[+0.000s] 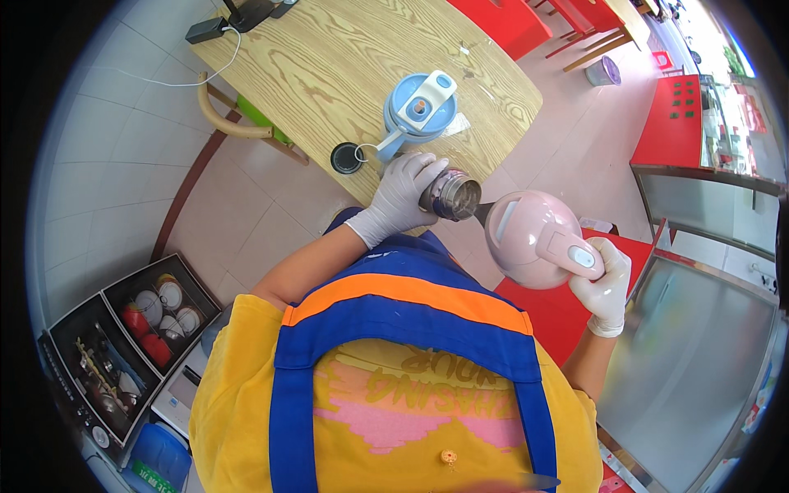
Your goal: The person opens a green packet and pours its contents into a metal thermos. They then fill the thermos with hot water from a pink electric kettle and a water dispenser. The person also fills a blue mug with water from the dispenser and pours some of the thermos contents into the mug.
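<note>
My left hand (pixel 404 194), in a pale glove, is closed around an open metal vacuum flask (pixel 453 195), tilted with its mouth to the right. In my gloved right hand (pixel 603 283) is the handle of a pink electric kettle (pixel 530 231). The kettle leans left, its spout at the flask's mouth, where clear liquid seems to show. Just beyond my left hand, a blue tumbler (pixel 419 108) with a white-handled lid stands on the wooden table (pixel 308 61). A round black lid (pixel 347 158) with a ring lies beside it.
A wooden chair (pixel 237 126) with a green seat stands left of the table. Red chairs (pixel 505 24) are beyond it. At the lower left are racks (pixel 166 314) of bowls and utensils and a blue container (pixel 157 456). A glass-topped cabinet (pixel 696 363) stands at the right.
</note>
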Motion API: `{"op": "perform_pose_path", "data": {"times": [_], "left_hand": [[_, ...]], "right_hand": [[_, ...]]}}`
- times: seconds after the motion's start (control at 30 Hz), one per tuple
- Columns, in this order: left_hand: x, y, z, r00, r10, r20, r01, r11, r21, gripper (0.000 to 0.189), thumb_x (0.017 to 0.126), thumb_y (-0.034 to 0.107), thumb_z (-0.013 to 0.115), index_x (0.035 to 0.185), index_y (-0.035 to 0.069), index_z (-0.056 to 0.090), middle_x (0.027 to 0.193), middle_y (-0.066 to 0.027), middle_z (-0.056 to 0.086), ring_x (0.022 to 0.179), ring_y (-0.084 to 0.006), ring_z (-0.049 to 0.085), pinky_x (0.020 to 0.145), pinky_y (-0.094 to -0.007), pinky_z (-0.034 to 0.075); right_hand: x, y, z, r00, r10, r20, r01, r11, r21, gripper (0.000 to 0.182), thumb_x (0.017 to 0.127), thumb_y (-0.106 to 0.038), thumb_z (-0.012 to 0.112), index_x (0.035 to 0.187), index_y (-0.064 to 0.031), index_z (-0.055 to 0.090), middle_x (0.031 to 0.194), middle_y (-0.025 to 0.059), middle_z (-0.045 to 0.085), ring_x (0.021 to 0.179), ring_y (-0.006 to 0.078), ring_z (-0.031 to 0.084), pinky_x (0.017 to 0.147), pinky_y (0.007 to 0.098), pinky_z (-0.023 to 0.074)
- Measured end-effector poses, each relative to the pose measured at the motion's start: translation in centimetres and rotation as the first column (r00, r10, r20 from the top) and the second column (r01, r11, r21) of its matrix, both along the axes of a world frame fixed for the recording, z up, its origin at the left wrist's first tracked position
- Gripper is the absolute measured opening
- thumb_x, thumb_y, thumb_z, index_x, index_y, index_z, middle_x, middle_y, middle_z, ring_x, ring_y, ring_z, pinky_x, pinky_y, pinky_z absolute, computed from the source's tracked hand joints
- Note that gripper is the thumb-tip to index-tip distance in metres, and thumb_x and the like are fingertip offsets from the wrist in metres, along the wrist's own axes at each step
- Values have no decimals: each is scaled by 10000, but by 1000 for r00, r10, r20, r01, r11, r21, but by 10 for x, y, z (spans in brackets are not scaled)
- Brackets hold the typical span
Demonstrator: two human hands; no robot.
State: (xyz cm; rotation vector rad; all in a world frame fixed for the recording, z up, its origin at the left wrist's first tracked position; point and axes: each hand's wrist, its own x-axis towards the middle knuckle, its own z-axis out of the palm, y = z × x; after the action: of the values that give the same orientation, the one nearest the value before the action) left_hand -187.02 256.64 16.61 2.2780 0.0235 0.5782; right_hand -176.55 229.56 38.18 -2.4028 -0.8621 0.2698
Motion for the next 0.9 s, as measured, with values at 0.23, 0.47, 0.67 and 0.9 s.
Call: {"op": "perform_pose_path", "data": {"times": [0.23, 0.47, 0.67, 0.9], "left_hand": [[2, 1, -2, 1000, -5, 0, 5, 1000, -28, 913, 473, 209, 861, 1295, 90, 483, 1203, -137, 513, 1123, -348, 509, 972, -444, 414], [2, 2, -1, 1000, -6, 3, 6, 999, -48, 916, 476, 201, 858, 1300, 91, 475, 1202, -136, 509, 1117, -346, 508, 966, -445, 417], [3, 2, -1, 1000, -11, -9, 11, 999, -52, 920, 468, 194, 854, 1300, 94, 474, 1202, -129, 511, 1126, -346, 501, 976, -447, 411], [2, 1, -1, 1000, -8, -13, 7, 998, -58, 932, 461, 203, 858, 1304, 96, 473, 1218, -127, 512, 1143, -348, 495, 990, -445, 403]], "right_hand": [[4, -1, 2, 998, -34, -59, 37, 998, 41, 253, 578, -10, 598, 830, 22, 605, 688, 73, 581, 639, 100, 516, 634, 234, 456], [6, -1, 2, 998, -30, -55, 33, 999, 43, 253, 576, -10, 597, 827, 25, 605, 688, 81, 579, 633, 105, 511, 629, 233, 454], [6, 1, 4, 999, -27, -46, 28, 999, 26, 245, 582, -17, 600, 823, 24, 606, 674, 88, 569, 618, 115, 506, 620, 237, 453], [5, 0, 5, 999, -22, -26, 22, 999, 26, 246, 583, -21, 603, 825, 22, 608, 666, 90, 561, 612, 118, 502, 613, 239, 450]]}}
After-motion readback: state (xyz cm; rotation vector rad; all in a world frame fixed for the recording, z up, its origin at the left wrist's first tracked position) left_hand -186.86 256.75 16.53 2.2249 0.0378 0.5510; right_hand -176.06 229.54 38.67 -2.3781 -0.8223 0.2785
